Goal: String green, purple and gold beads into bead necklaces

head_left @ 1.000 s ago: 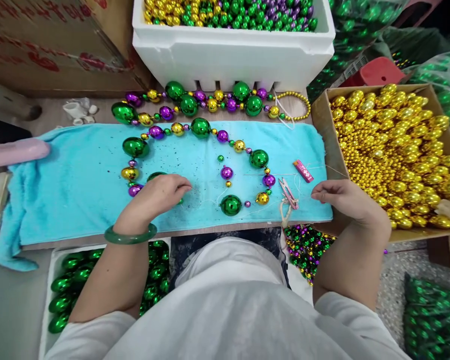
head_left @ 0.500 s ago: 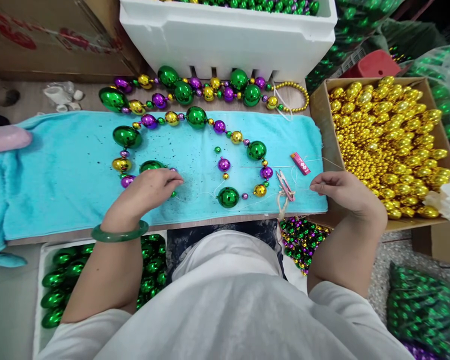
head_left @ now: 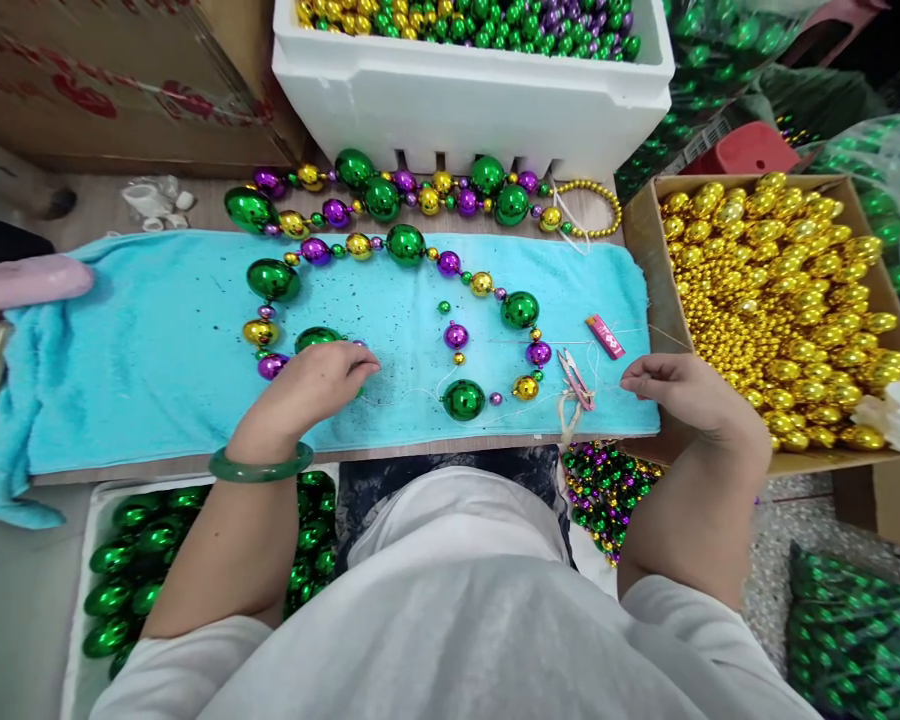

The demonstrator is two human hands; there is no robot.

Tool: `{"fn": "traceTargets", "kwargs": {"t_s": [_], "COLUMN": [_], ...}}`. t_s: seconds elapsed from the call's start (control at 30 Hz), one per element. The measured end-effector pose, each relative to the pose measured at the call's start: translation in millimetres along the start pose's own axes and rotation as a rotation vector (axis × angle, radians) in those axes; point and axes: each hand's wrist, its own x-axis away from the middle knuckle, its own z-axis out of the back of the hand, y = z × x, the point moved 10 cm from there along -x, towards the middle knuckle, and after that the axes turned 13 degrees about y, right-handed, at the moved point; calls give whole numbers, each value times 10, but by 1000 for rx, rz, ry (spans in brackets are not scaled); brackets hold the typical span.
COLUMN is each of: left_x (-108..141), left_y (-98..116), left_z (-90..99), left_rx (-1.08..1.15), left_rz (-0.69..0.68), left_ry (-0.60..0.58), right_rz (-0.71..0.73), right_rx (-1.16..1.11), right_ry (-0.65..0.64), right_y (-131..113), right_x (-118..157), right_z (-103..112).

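My left hand (head_left: 311,385), a green bangle (head_left: 261,462) on its wrist, is closed in a pinch over the left end of a bead strand, beside a large green bead (head_left: 319,340). What its fingertips hold is hidden. My right hand (head_left: 679,390) pinches a thin thread (head_left: 529,408) at the towel's right end. The strand of green, purple and gold beads curves over the blue towel (head_left: 157,360). Inside the curve lie a purple bead (head_left: 456,336) and a large green bead (head_left: 463,400). Pink-handled thread snips (head_left: 576,382) and a pink packet (head_left: 605,337) lie near my right hand.
Finished-looking bead strands (head_left: 382,198) lie behind the towel, before a white foam box (head_left: 465,100) of beads. A carton (head_left: 645,260) of gold beads stands right. Below the table edge are a tray (head_left: 82,590) of green beads and a heap of small beads (head_left: 604,490).
The view has tilted up a little, so more of the foam box shows and things sit lower and further right. Both hands keep nearly the same pinched pose over the towel.
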Motion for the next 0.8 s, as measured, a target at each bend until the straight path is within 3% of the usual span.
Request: {"fn": "traceTargets", "kwargs": {"t_s": [0.1,0.2,0.3,0.37,0.47,0.57,0.8], "left_x": [-48,-221,-495,-677,-852,-896,-714], "left_y": [43,142,327,483,723,837,594], "left_z": [65,163,177,129,46,-23,-134], "left_rx": [-1,-10,16,52,108,161,209], "left_rz": [-3,-4,-37,-83,-189,-254,-47], "left_ry": [43,140,211,222,214,185,178], "right_rz": [-20,-58,10,101,240,320,337], "right_rx": [3,97,125,60,-1,4,39], "right_ry": [14,190,447,509,469,429,243], "right_y": [12,-8,-288,-569,-972,-1217,-1455], "right_x": [-21,-105,-177,-212,-252,-262,-370], "right_z": [-5,93,158,43,-240,-441,-864]}}
